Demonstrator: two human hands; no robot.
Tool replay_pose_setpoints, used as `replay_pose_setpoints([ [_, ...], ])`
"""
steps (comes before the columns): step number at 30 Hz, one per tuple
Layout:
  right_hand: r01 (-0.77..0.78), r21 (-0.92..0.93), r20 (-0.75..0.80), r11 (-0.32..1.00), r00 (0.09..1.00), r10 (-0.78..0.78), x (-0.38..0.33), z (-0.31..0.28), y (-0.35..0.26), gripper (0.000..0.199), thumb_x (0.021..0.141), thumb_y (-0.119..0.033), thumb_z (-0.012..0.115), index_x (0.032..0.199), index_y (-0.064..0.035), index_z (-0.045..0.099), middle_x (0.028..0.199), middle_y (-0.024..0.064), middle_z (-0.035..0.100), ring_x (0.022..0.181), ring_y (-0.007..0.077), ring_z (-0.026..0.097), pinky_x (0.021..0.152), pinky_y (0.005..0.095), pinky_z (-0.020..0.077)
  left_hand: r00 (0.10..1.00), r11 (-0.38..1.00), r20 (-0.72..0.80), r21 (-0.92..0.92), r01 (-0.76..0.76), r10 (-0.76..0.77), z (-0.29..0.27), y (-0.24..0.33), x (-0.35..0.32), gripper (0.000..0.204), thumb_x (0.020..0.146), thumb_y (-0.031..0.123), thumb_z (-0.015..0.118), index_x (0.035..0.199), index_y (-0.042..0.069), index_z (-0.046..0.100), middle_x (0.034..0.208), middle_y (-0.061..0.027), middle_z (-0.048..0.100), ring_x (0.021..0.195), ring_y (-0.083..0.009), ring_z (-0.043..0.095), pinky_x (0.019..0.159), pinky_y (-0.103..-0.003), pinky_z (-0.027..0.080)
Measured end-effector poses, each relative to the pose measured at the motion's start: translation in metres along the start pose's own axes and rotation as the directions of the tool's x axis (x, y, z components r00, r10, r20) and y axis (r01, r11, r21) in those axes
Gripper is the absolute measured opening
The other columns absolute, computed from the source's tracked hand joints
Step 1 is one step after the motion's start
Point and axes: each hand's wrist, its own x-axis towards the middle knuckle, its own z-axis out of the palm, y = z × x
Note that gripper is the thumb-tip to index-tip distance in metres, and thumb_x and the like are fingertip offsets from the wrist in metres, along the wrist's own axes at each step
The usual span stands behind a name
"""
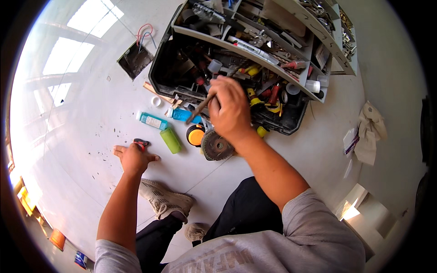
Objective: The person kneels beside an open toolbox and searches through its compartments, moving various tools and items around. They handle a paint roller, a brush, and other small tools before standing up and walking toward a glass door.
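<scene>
open black toolbox [160, 68] at twelve o'clock, crammed with mixed tools; grey tiered tray [255, 50] folded out above it. square floor recess [134, 59] with loose red and blue wires [144, 32] at eleven o'clock. blue tube [153, 120], green cylinder [170, 139], orange-and-black round tool [195, 135] and grey abrasive disc [215, 145] lined up near centre. crumpled pale rag [369, 132] at three o'clock.

A small teal bottle [152, 121] with a white cap and a pale label lies on its side on the floor, just left of the open toolbox's near corner. Right beside it lies a blue packet [182, 114] with a white end. Near them, a light-green cylindrical container [170, 139] lies tilted. No signs or screens show.
</scene>
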Motion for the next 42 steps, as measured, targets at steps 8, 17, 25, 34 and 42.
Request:
replay_pose_setpoints([
  [8,0.008,-0.001,-0.132,1.000,0.991,-0.008,-0.018,0.015,-0.003,0.026,0.077,0.003,0.072,0.098,-0.0076,0.062,0.111,0.0108,0.071,0.115,0.0354,0.068,0.099,0.0440,0.0560,0.999,0.999,0.016,-0.024,0.040,-0.039,-0.001,0.003,-0.001,0.101,0.055,0.050,0.103,0.132,-0.003,0.062,0.159,-0.0545,0.003,0.155,-0.0632,0.005,0.118,-0.049,0.043],
  [17,0.020,-0.009,-0.119,1.000,0.993,-0.021,-0.019,0.016,-0.003,0.025,0.079,0.006,0.070,0.099,-0.0069,0.062,0.115,0.0134,0.071,0.118,0.0372,0.067,0.103,0.0461,0.0537,1.000,0.996,0.018,-0.087,0.015,-0.014,-0.007,0.003,-0.007,0.095,0.056,0.050,0.102,0.131,0.004,0.067,0.157,-0.0564,0.010,0.152,-0.0688,0.009,0.124,-0.049,0.033],
  [25,-0.040,0.443,-0.388,0.896,0.892,0.231,-0.025,-0.041,-0.009,0.025,0.097,-0.003,0.071,0.115,-0.0023,0.055,0.128,0.0228,0.063,0.119,0.0265,0.066,0.097,0.0407,0.0593,0.999,0.998,0.013,-0.061,0.030,-0.029,-0.001,-0.001,0.000,0.096,0.056,0.050,0.103,0.127,-0.001,0.065,0.158,-0.0555,0.007,0.156,-0.0619,0.006,0.114,-0.049,0.047],
  [34,-0.235,0.972,0.083,-0.005,0.322,0.943,-0.071,-0.097,0.031,0.006,0.105,-0.007,0.060,0.109,-0.0079,0.065,0.115,0.0131,0.070,0.110,0.0277,0.070,0.098,0.0388,0.0598,0.999,0.998,0.025,-0.054,0.032,-0.030,-0.006,0.004,-0.004,0.093,0.058,0.049,0.103,0.126,-0.002,0.065,0.158,-0.0555,0.006,0.156,-0.0619,0.003,0.115,-0.049,0.046],
  [42,-0.229,0.971,0.140,-0.068,0.317,0.938,-0.068,-0.088,0.030,0.008,0.106,-0.006,0.059,0.113,-0.0060,0.063,0.118,0.0143,0.069,0.115,0.0296,0.068,0.103,0.0404,0.0583,0.999,0.998,0.018,-0.050,0.035,-0.034,-0.007,0.006,-0.006,0.093,0.055,0.052,0.103,0.128,0.005,0.070,0.158,-0.0549,0.009,0.151,-0.0697,0.008,0.121,-0.054,0.036],
])
